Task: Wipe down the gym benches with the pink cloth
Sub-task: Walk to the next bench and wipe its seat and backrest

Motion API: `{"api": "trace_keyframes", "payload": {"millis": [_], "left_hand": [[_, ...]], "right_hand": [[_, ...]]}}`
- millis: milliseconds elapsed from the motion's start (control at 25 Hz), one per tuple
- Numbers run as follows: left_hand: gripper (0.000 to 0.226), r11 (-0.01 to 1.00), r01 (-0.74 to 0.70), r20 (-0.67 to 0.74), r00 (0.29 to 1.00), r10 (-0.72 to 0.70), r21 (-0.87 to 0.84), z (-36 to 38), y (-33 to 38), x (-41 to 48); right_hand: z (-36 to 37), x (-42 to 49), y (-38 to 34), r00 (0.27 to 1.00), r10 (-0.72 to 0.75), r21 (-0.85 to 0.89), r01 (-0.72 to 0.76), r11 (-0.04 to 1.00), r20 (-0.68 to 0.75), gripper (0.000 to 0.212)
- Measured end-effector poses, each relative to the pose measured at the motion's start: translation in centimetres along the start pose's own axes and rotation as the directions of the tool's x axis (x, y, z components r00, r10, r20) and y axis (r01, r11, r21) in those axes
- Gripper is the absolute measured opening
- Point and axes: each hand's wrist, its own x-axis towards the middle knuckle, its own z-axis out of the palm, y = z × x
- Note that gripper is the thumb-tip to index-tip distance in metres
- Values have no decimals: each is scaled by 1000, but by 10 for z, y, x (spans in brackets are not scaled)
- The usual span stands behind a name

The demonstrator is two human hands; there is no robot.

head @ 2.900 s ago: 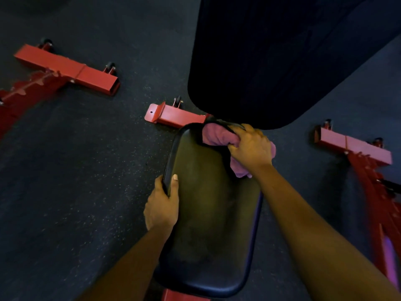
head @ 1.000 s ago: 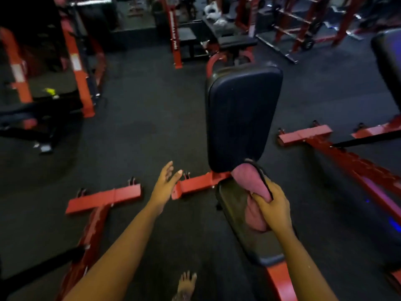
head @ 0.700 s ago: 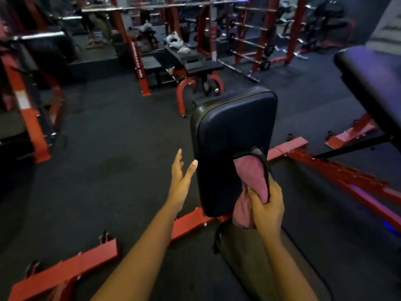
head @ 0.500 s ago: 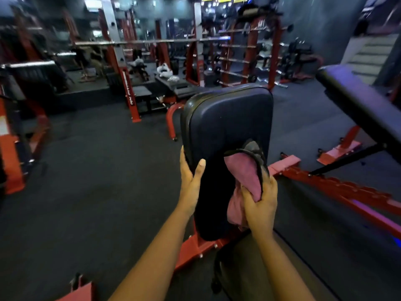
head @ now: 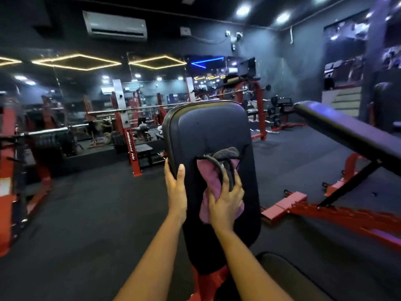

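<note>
Leftmost, a red rack [head: 131, 146] stands well apart on the floor, no part of the job; next, the left hand [head: 176, 187] grips the left edge of the upright backrest [head: 208, 127], thumb on the front face, fingers curled round behind, steadying it; at mid-pad the cloth [head: 207, 175] lies bunched against the face, a dark strap [head: 221, 156] draped across its top; the right hand [head: 226, 199] presses it flat, fingers spread and nearly straight, the strap running between them; the step in hand, I judge, is wiping this backrest, its upper part yet to do; the next move calls for firm strokes upward and across while the left hand braces; further right a second bench [head: 347, 133] stands tilted; no containers show.
</note>
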Motion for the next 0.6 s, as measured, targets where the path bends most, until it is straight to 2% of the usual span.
{"api": "trace_keyframes", "payload": {"millis": [120, 280, 440, 520, 600], "left_hand": [[84, 994, 12, 60, 998, -19, 109, -5, 21, -15], [70, 965, -161, 62, 987, 151, 209, -10, 47, -20], [88, 925, -281, 88, 960, 267, 256, 5, 63, 0], [81, 920, -323, 53, 946, 320, 223, 12, 51, 7], [74, 935, -326, 16, 945, 327, 141, 12, 36, 13]], "right_hand": [[-29, 13, 5, 997, -62, 180, 52, 982, 53, 58], [-66, 53, -21, 989, -147, 318, 148, 936, -27, 53], [-68, 98, -72, 981, -194, 205, 195, 959, -22, 59], [-52, 103, -85, 964, -262, 190, 248, 950, 52, 62], [-27, 100, -93, 915, -382, 137, 365, 921, 129, 66]]}}
